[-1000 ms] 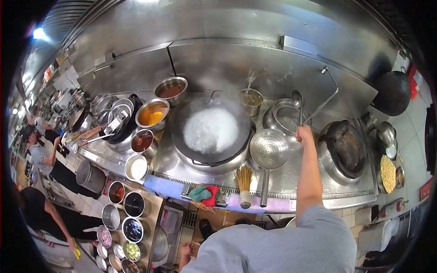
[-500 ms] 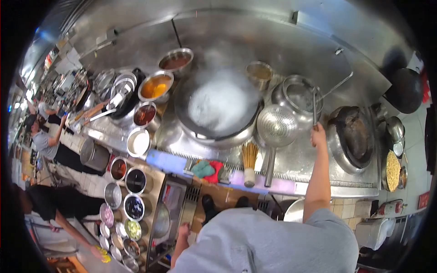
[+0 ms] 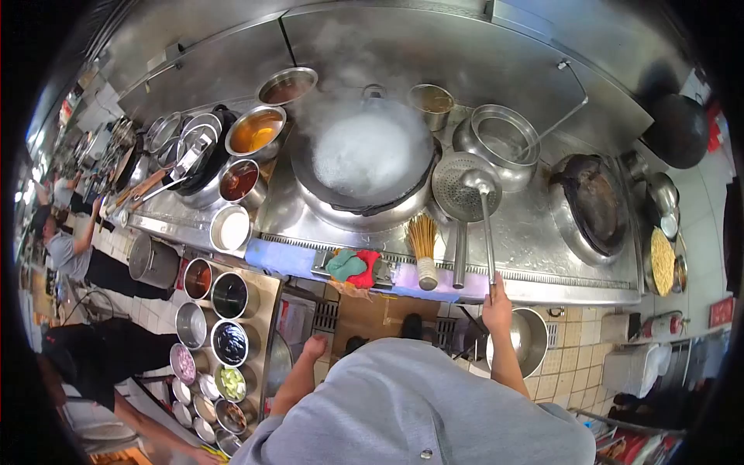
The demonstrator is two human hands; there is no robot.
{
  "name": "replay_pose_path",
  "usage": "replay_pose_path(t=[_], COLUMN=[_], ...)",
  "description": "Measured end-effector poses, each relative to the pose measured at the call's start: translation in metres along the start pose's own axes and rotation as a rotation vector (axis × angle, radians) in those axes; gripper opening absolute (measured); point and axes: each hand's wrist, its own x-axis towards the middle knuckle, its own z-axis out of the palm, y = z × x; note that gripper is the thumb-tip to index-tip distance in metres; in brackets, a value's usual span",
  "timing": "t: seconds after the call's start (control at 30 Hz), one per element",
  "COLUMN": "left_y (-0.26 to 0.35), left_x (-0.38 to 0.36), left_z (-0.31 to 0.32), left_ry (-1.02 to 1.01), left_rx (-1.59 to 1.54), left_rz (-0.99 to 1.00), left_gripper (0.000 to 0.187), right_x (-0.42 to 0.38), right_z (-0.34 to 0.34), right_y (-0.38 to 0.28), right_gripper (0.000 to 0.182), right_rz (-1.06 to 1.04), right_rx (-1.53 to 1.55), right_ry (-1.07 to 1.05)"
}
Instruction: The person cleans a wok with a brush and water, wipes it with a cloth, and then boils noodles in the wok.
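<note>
My right hand (image 3: 497, 304) is wrapped round the end of a long-handled metal ladle (image 3: 488, 225). The ladle's bowl rests in or just over a perforated strainer (image 3: 448, 186), whose handle points toward me. Left of the strainer sits a large wok (image 3: 364, 203) with white, steaming, frothy liquid in it. A bamboo wok brush (image 3: 423, 246) lies beside the strainer handle. My left hand (image 3: 315, 346) hangs near my body in a loose fist, with nothing visible in it.
Behind the strainer stands a metal pot (image 3: 504, 128) under a thin faucet (image 3: 573, 97). A second wok (image 3: 593, 205) is at the right. Sauce bowls (image 3: 256, 132) line the wok's left. Ingredient containers (image 3: 230, 343) fill a side counter, where a co-worker (image 3: 97, 360) reaches in.
My right hand has drawn the ladle from the pot at the back right toward me and left, over the strainer. My left hand has risen slightly. The view has shifted.
</note>
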Motion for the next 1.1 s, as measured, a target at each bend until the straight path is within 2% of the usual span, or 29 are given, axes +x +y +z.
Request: replay_pose_path(t=[0.1, 0.13, 0.17, 0.2, 0.23, 0.27, 0.3, 0.33, 0.37, 0.4, 0.43, 0.47, 0.5, 0.53, 0.57, 0.6, 0.63, 0.67, 0.7, 0.73, 0.77, 0.83, 0.9, 0.93, 0.97, 1.0, 1.03, 1.1], left_y=[0.105, 0.064, 0.062, 0.058, 0.054, 0.047, 0.037, 0.025, 0.009, -0.004, -0.004, -0.081, -0.069, -0.101, -0.046, -0.106, -0.097, -0.080, -0.045, -0.001, -0.009, -0.015, -0.015, -0.015, -0.014, -0.021, -0.022, -0.021], left_x=[-0.059, -0.021, -0.019, -0.016, -0.010, -0.008, -0.008, -0.009, -0.013, -0.016, -0.030, 0.010, -0.017, -0.006, -0.061, -0.029, -0.035, -0.059, -0.093, -0.121, -0.122, -0.106, -0.098, -0.094, -0.089, -0.078, -0.074, -0.067], left_z=[-0.040, -0.040, -0.046, -0.049, -0.053, -0.057, -0.060, -0.062, -0.064, -0.065, -0.069, -0.062, -0.070, -0.073, -0.082, -0.087, -0.094, -0.100, -0.110, -0.110, -0.116, -0.121, -0.121, -0.121, -0.119, -0.113, -0.110, -0.102], left_ry=[-0.068, -0.042, -0.047, -0.065, -0.082, -0.114, -0.175, -0.235, -0.211, -0.185, -0.315, -0.332, -0.485, -0.581, -0.478, -0.511, -0.516, -0.519, -0.489, -0.459, -0.461, -0.481, -0.473, -0.466, -0.458, -0.419, -0.424, -0.454], left_rx=[0.127, 0.187, 0.201, 0.111, 0.021, 0.091, 0.001, -0.089, 0.153, 0.394, 0.504, 0.858, 0.772, 0.788, 0.812, 0.961, 0.982, 0.844, 0.700, 0.830, 0.841, 0.808, 0.787, 0.766, 0.745, 0.703, 0.700, 0.576], left_rz=[-0.023, 0.071, 0.079, 0.127, 0.176, 0.249, 0.216, 0.181, 0.237, 0.290, 0.183, 0.531, 0.344, 0.487, 0.269, 1.111, 1.116, 0.724, 0.327, 0.130, 0.117, 0.233, 0.245, 0.258, 0.277, 0.203, 0.210, 0.211], left_gripper=[0.025, 0.025, 0.025, 0.026, 0.028, 0.028, 0.028, 0.029, 0.030, 0.032, 0.034, 0.036, 0.037, 0.038, 0.037, 0.035, 0.035, 0.034, 0.034, 0.034, 0.034, 0.034, 0.034, 0.034, 0.034, 0.033, 0.033, 0.032], right_x=[-0.026, -0.030, -0.033, -0.038, -0.040, -0.041, -0.043, -0.054, -0.065, -0.083, -0.101, -0.122, -0.144, -0.168, -0.185, -0.205, -0.217, -0.223, -0.230, -0.240, -0.255, -0.263, -0.268, -0.263, -0.252, -0.244, -0.252, -0.271], right_z=[0.015, 0.020, 0.023, 0.029, 0.031, 0.030, 0.027, 0.023, 0.042, 0.062, 0.077, 0.112, 0.143, 0.176, 0.208, 0.207, 0.192, 0.181, 0.214, 0.247, 0.270, 0.277, 0.282, 0.272, 0.260, 0.249, 0.256, 0.269], right_y=[-0.008, -0.012, -0.015, -0.016, -0.024, -0.032, -0.043, -0.069, -0.060, -0.057, -0.064, -0.040, -0.022, -0.001, 0.018, 0.007, -0.014, -0.030, -0.011, 0.018, 0.034, 0.036, 0.035, 0.028, 0.023, 0.019, 0.033, 0.062], right_gripper=[0.057, 0.057, 0.057, 0.051, 0.051, 0.045, 0.039, 0.027, 0.021, 0.019, 0.018, 0.024, 0.036, 0.047, 0.050, 0.055, 0.051, 0.047, 0.047, 0.039, 0.033, 0.027, 0.028, 0.028, 0.027, 0.026, 0.026, 0.024], right_rz=[0.102, 0.114, 0.124, 0.013, 0.025, -0.074, -0.175, -0.102, -0.069, 0.048, 0.248, 0.241, 0.142, 0.207, 0.176, 0.231, 0.314, 0.392, 0.383, 0.517, 0.656, 0.682, 0.582, 0.586, 0.554, 0.513, 0.518, -0.048], right_rx=[-0.135, -0.148, -0.162, -0.228, -0.222, -0.219, -0.215, -0.104, 0.206, 0.308, 0.465, 0.547, 0.190, 0.003, -0.334, -0.464, -0.457, -0.451, -0.420, -0.353, -0.287, -0.252, -0.361, -0.365, -0.205, -0.036, -0.041, -0.274], right_ry=[-0.066, -0.069, -0.073, 0.064, 0.075, 0.201, 0.333, 0.258, 0.122, -0.077, -0.339, -0.519, -0.587, -0.791, -1.062, -1.057, -1.006, -0.959, -0.964, -0.888, -0.812, -0.751, -0.895, -0.897, -1.145, -1.382, -1.376, -0.885])
